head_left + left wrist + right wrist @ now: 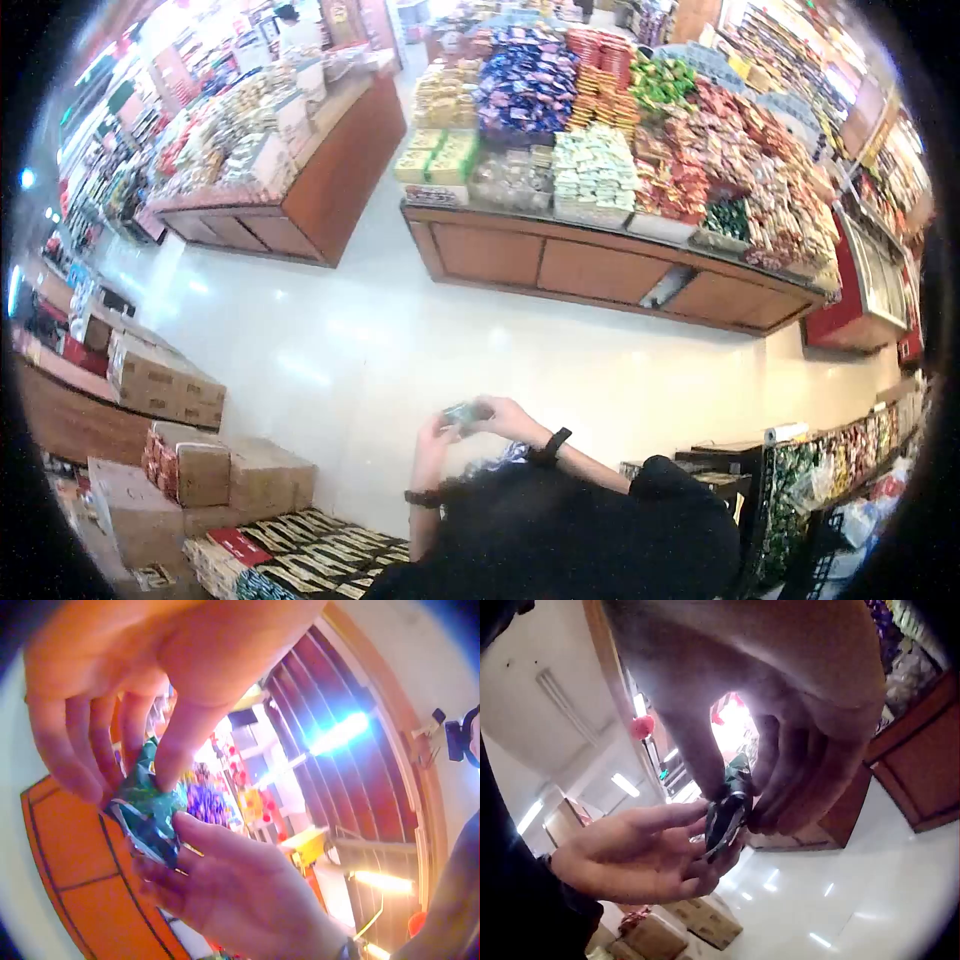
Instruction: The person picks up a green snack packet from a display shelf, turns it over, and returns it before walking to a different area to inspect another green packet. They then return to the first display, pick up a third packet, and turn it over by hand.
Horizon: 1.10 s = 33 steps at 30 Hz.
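**Shop aisle: both hands pinch one foil packet in mid-air**

- Left wrist view: left hand [135, 660] has its thumb and fingertips [169, 769] closed narrow on the top of a crumpled green foil packet [146, 810]. Right hand [240, 892] comes from below, thumb on the packet's lower edge, fingers under it.
- Right wrist view, other side: right hand [780, 690] has its fingers bunched tight on the packet's [727, 806] upper end. Left hand [630, 855] looks flatter here, fingers long against the underside.
- Head view: hands [437, 432] [510, 415] meet with the packet [462, 412] between them. It rests on no surface. Only this view shows the watch [420, 497] on the left wrist.
- Hard to read: the packet's print is a blur in all views, and fingers cover much of it. Can't tell if it is sealed. Dark clothing [580, 540] cuts off the lower arms.
- Room: glossy white floor [400, 340] lies open beyond the hands, up to the front edge of the wooden display counter [600, 270], well apart. Cardboard boxes [165, 380] are stacked along the left.
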Each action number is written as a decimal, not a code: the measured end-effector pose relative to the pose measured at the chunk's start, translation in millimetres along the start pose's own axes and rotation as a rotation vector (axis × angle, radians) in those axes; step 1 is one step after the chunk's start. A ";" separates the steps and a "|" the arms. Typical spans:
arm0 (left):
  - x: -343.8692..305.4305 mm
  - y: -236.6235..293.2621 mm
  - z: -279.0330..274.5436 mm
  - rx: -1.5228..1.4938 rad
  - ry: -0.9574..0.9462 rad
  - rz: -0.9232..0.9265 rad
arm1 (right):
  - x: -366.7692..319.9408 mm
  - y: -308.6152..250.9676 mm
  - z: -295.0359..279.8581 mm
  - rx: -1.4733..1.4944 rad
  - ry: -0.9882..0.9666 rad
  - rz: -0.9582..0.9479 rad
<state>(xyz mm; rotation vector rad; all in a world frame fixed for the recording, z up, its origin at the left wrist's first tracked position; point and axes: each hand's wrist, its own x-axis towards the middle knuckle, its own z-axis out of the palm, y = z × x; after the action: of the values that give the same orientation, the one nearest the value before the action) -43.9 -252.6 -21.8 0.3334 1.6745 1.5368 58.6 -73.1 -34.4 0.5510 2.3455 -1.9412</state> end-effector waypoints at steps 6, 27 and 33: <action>93.8 17.4 100.6 0.125 -0.284 -0.039 | -36.7 25.0 -110.5 0.024 0.287 0.115; 329.4 51.5 416.1 0.401 -1.046 -0.184 | -79.3 112.4 -359.5 0.646 0.945 0.189; 388.0 84.5 533.9 0.376 -1.152 -0.112 | -87.1 115.2 -465.9 0.513 1.154 0.182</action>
<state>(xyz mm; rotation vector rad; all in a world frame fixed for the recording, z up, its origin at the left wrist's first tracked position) 61.8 403.6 -49.7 1.0590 0.9747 0.6449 261.8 370.2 -21.5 2.3324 1.9308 -2.4862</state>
